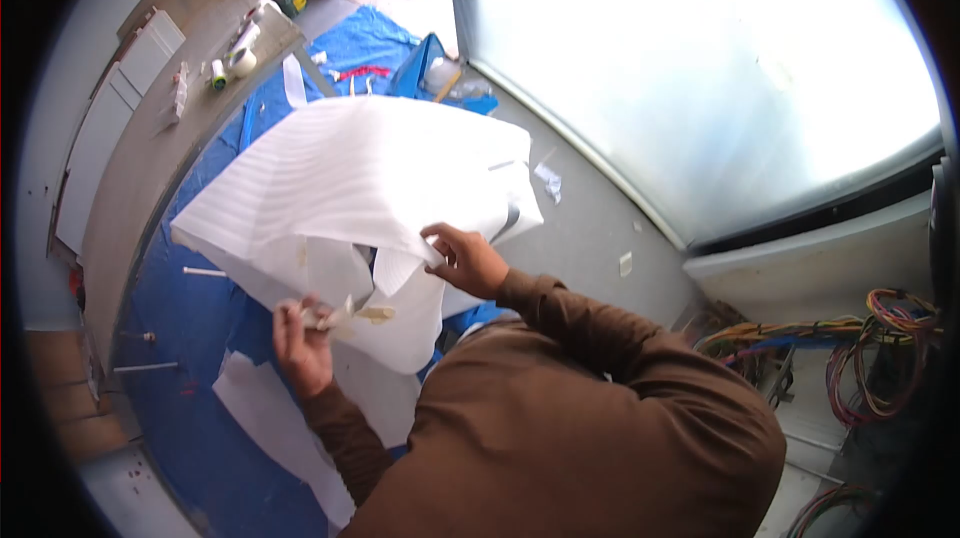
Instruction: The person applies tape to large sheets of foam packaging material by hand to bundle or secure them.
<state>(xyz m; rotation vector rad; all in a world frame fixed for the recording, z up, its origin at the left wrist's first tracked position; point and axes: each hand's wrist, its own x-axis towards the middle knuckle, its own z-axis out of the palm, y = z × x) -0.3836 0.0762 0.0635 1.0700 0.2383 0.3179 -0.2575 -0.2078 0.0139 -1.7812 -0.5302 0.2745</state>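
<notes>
A large object wrapped in white foam sheet (340, 168) fills the middle of the view, and what lies inside is mostly hidden. My right hand (468, 260) pinches a folded edge of that sheet on its near side. Lower left, my left hand (303, 348) is closed with fingers together round a small crumpled, pale strip (338, 316) that looks like tape. Between the hands the foam flaps part, leaving a dark gap. A yellowish strip (375, 314) sticks to the sheet just right of my left hand.
Blue sheeting (165, 318) covers the floor beneath, with a loose white sheet (265, 398) near me. Tape rolls (240, 63) stand on a bench (140, 148) at left. Bundled coloured wires (860, 338) hang at right. A large bright panel (700, 68) stands upper right.
</notes>
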